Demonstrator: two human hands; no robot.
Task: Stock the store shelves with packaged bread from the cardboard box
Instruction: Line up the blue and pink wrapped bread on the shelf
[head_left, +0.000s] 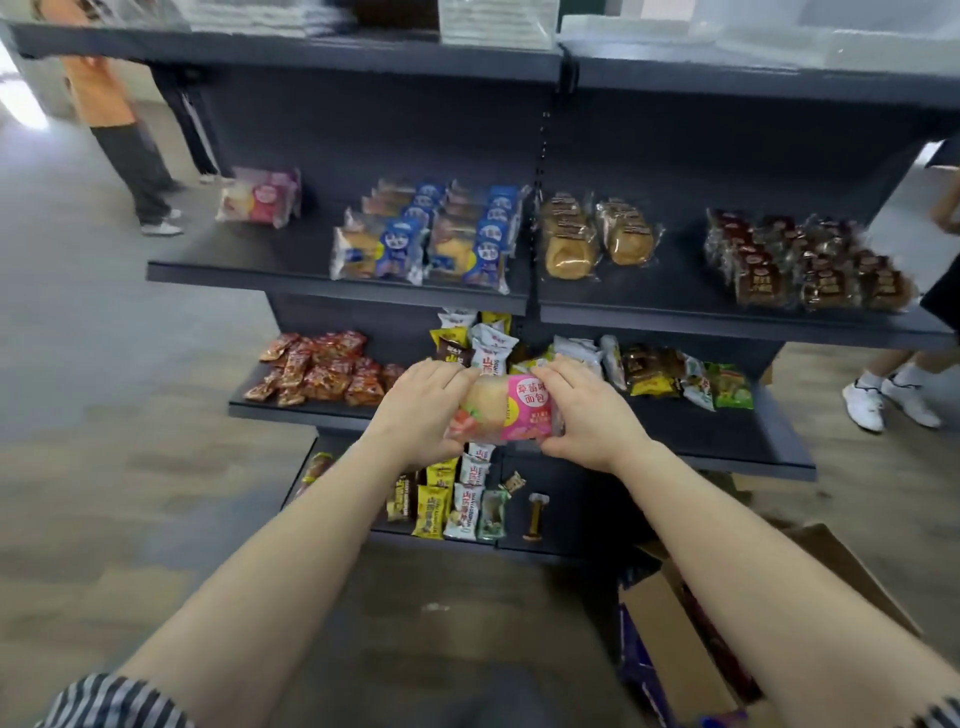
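Observation:
Both my hands hold one pink-labelled bread pack (511, 410) in the air in front of the dark shelving. My left hand (423, 402) grips its left end and my right hand (584, 410) grips its right end. A matching pink bread pack (260, 197) lies alone at the left of the upper bread shelf (234, 273). On that same shelf sit blue-labelled bread packs (431, 239), golden bread packs (597, 239) and dark brown bread packs (800, 260). The open cardboard box (675, 644) stands on the floor at my lower right.
Lower shelves carry red snack packets (322, 369), yellow and white bars (457, 499) and mixed packets (675, 369). People stand on the floor at the far left (135, 156) and far right (893, 395). Clear plastic boxes (498, 21) sit on the top shelf.

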